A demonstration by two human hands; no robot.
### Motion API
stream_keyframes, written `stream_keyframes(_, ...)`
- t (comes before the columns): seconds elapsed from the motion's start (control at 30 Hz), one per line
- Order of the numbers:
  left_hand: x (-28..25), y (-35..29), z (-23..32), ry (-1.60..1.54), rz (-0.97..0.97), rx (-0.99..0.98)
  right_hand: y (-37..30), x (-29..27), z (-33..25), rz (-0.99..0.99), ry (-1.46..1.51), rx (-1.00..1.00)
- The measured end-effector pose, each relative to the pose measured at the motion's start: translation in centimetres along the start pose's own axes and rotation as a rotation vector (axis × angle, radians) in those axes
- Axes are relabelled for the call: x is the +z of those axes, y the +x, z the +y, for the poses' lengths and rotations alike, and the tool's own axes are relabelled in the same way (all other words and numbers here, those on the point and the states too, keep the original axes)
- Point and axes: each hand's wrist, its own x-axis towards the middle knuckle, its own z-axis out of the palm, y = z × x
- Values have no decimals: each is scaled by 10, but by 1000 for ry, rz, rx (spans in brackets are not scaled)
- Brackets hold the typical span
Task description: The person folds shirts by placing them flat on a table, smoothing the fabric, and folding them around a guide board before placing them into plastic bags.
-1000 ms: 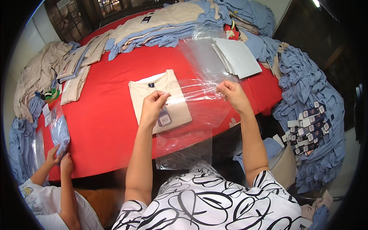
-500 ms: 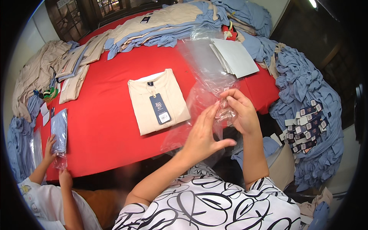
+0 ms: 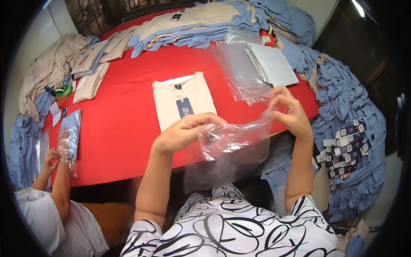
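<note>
A clear plastic bag (image 3: 233,147) hangs stretched between my two hands, its upper edge drawn wide. My left hand (image 3: 182,130) pinches the bag's left side, with some fingers hidden by the film. My right hand (image 3: 293,113) grips the opposite corner between thumb and fingers. Just beyond the left hand, a folded beige shirt (image 3: 165,100) lies flat on the red table, partly covered by that hand. A dark blue hang tag (image 3: 184,107) on a string rests on the shirt's front.
White sheets (image 3: 274,64) lie on flat plastic bags (image 3: 235,64) at the back right. Blue garments (image 3: 346,94) with many tags (image 3: 349,147) heap on the right. Stacked shirts (image 3: 184,25) line the far edge. At left, another person's hands (image 3: 64,143) handle a bagged blue garment (image 3: 73,128).
My hands have moved apart, spreading the bag from a bunched shape into a wide sheet. The left hand went left and nearer the shirt. The other person's hand now reaches onto the blue garment.
</note>
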Motion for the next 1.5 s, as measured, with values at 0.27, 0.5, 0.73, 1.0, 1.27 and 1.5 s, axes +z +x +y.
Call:
stream_keyframes(0.27, -40, -102, -96, 151, 511, -251, 7, 141, 86, -8, 1156, 486)
stream_keyframes(0.5, -61, -140, -114, 313, 830, -393, 2, 208, 78, 18, 1155, 506)
stream_keyframes(0.73, -97, -97, -119, 472, 977, -347, 2, 234, 93, 281, 274, 286)
stream_keyframes(1.0, -107, -71, -126, 387, 1008, -211, 5, 243, 126, 528, 660, 436)
stream_keyframes(1.27, -134, -79, -139, 410, 941, -226, 43, 225, 148, 459, 611, 346)
stream_keyframes(1.5, -149, -75, -128, 803, 897, -56, 118, 198, 159, 168, 376, 50)
